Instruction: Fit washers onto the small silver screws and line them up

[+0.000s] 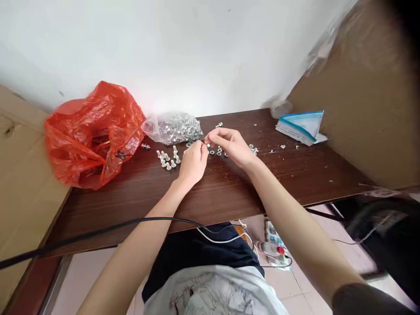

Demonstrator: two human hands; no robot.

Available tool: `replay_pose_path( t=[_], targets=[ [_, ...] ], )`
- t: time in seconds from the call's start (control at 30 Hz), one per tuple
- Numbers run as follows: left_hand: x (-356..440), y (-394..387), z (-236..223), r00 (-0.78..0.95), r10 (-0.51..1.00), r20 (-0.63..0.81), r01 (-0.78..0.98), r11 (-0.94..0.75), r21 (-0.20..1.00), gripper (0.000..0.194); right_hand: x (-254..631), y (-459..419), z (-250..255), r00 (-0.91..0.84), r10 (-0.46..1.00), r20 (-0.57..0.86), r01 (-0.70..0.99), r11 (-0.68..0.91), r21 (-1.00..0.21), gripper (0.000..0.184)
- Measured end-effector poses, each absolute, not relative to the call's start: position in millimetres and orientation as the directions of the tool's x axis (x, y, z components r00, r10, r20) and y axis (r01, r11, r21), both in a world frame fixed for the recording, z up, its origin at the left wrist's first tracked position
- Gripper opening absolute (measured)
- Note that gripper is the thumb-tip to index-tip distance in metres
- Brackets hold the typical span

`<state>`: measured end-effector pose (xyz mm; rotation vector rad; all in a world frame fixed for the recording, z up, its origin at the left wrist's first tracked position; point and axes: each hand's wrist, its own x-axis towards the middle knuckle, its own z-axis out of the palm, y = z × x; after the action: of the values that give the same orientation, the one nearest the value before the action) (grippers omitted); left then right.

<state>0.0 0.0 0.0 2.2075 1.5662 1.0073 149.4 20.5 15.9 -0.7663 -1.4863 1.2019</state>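
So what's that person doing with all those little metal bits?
The person's left hand and right hand are close together at a small shiny piece, too tiny to name. Bolts stand left of them on the brown table; small rings lie by the right hand. Behind is a clear bag of metal parts.

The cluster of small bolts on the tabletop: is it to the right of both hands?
No, the small bolts sit to the left of the left hand, with the right hand farther right.

The pale shirt (213, 293) is printed, the bottoms (200, 249) dark navy.
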Motion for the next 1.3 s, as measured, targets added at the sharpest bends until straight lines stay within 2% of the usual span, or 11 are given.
replay_pose_path(
  t=[0.1, 0.2, 0.4, 0.5, 0.63, 0.87, 1.3],
  targets=[
    [0.3, 1.1, -1.0, 0.174, 0.898, 0.405, 0.707, -0.4, 0.583, 0.022, 148.1, 21.8, 15.2, -0.25, 0.911, 0.328, -0.156, 0.296, -0.942, 0.026],
    [-0.3, 2.0, -1.7, 0.17, 0.893, 0.416, 0.682, -0.411, 0.604, 0.023, 147.8, 22.9, 14.4, -0.205, 0.93, 0.305, -0.123, 0.284, -0.951, 0.03],
    [-1.1, 1.6, -1.8, 0.186, 0.892, 0.413, 0.684, -0.419, 0.597, 0.02, 148.6, 24.6, 7.7, -0.235, 0.937, 0.258, 0.132, 0.293, -0.947, 0.042],
    [-1.0, 1.1, -1.8, 0.189, 0.896, 0.402, 0.697, -0.411, 0.588, 0.021, 148.8, 24.8, 5.7, -0.258, 0.934, 0.246, 0.198, 0.3, -0.933, 0.044],
    [-1.0, 0.6, -1.2, 0.186, 0.901, 0.391, 0.707, -0.399, 0.584, 0.022, 148.5, 24.3, 8.1, -0.275, 0.93, 0.245, 0.139, 0.29, -0.947, 0.043],
    [-1.2, -0.7, 1.2, 0.148, 0.921, 0.361, 0.725, -0.35, 0.594, 0.025, 147.6, 24.5, 10.0, -0.327, 0.905, 0.271, -0.02, 0.28, -0.96, 0.031],
    [-1.1, -0.9, 1.6, 0.147, 0.929, 0.338, 0.74, -0.331, 0.586, 0.026, 148.2, 21.3, 14.1, -0.337, 0.902, 0.271, -0.087, 0.257, -0.962, 0.02]
  ],
)
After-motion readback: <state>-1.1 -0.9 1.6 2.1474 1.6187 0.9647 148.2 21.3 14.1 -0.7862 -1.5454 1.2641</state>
